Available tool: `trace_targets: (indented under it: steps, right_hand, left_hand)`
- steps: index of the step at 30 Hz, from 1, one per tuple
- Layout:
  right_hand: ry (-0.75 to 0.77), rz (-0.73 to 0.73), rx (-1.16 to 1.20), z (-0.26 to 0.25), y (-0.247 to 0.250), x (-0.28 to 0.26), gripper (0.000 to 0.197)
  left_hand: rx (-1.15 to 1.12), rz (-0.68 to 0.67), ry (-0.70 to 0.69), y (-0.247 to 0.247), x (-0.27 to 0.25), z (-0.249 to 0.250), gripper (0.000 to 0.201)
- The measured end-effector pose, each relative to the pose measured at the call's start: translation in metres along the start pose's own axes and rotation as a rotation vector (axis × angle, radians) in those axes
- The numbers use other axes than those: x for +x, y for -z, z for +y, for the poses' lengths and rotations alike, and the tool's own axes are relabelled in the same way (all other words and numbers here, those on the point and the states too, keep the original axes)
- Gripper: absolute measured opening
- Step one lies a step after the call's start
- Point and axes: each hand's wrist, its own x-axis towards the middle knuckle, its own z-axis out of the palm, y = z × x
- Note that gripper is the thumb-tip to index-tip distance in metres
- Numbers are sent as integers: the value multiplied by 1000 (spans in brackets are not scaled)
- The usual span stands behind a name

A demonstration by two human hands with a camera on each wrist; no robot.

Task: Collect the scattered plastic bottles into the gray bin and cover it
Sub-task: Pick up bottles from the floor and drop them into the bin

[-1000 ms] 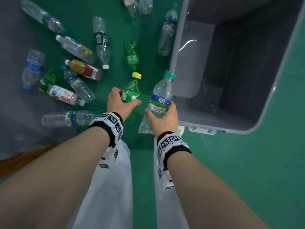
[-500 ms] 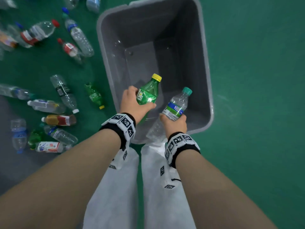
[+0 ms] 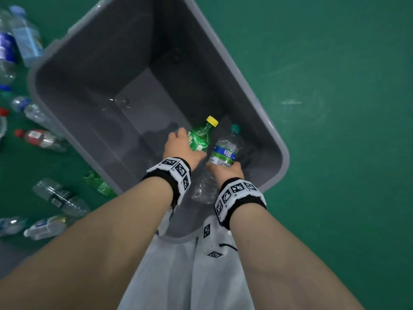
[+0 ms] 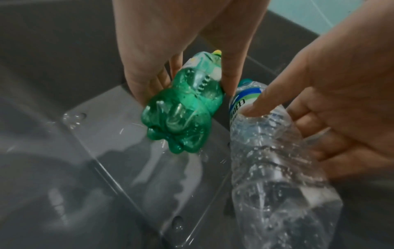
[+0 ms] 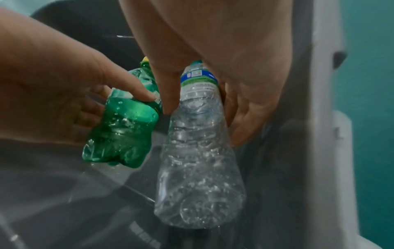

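Fingers of your left hand curl round one crumpled green plastic bottle with a yellow cap; your right hand grips one clear plastic bottle with a teal cap. Both forearms reach down, hands side by side inside the gray plastic bin, bottles held above its bottom. Roughly ten scattered bottles lie on the green floor.

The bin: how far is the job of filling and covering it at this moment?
Done: nothing yet; the bin's floor shows no loose bottles. In hand: the left hand holds a green bottle and the right hand a clear bottle, both inside the bin, not released. Left: many bottles, such as one with a red cap, lie on the floor, and no lid is in view.
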Motion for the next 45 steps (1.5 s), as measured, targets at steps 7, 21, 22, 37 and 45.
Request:
trace_targets:
  steps: [7, 21, 22, 37, 45]
  right_hand:
    - [-130, 100, 27, 7, -36, 60, 79]
    - [-83, 50, -57, 13, -79, 146, 67]
    - [-75, 34, -61, 13, -80, 149, 61]
    - [1, 129, -317, 3, -43, 68, 39]
    - [195, 63, -499, -3, -32, -17, 21]
  left_hand:
    - [237, -132, 18, -41, 66, -21, 74]
    - [470, -236, -16, -94, 132, -46, 67]
    - [474, -241, -32, -95, 134, -47, 66]
    - [-158, -71, 106, -42, 45, -29, 27]
    - [-474, -22, 210, -6, -45, -42, 22]
